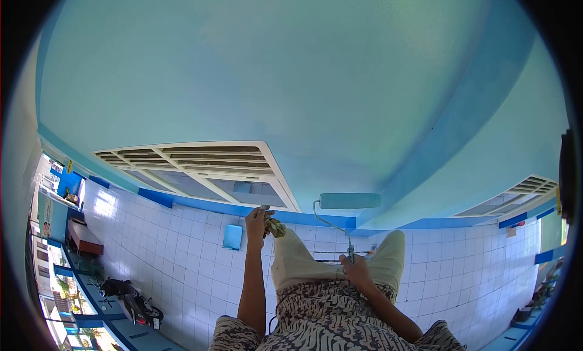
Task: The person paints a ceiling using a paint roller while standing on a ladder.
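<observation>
My right hand (355,269) is closed round the handle of a paint roller (350,201), whose blue-green sleeve lies level in front of the light blue-green wall (243,77). In my left hand (257,222) is a crumpled, greenish-brown cloth (275,227), held in closed fingers near the lower edge of a white-framed window (273,162). Whether the roller sleeve touches the wall cannot be made out.
A blue tray (232,237) lies on the white tiled floor (200,254) below the window. A darker blue pillar (437,132) rises at the right. A motorcycle (133,303) and a reddish-brown box (85,237) stand at the lower left.
</observation>
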Demonstrator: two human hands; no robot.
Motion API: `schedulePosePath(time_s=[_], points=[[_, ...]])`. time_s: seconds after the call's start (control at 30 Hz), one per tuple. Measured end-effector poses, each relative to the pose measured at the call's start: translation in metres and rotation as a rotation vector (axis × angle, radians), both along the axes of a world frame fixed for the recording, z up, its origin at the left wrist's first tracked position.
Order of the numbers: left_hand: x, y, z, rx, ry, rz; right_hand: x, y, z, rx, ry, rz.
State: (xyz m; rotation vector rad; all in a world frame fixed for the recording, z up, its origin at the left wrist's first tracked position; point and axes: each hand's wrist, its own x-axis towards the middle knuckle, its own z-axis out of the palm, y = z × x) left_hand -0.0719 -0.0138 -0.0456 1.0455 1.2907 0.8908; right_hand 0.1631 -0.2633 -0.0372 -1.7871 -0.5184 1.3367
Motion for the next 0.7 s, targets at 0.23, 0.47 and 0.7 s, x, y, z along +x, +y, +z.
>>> schedulePosePath(time_s=[0.23, 0.47, 0.7], points=[[0.032, -0.067, -0.004, -0.106, -0.059, -0.128, -0.022, 0.054, 0.007, 0.092, 0.349, -0.169], [0.006, -0.124, -0.036, -0.178, -0.009, -0.060, -0.062, 0.168, -0.042, -0.032, 0.585, -0.235], [-0.018, -0.141, -0.044, -0.201, 0.008, 0.016, -0.088, 0.240, -0.116, -0.072, 0.525, -0.312]])
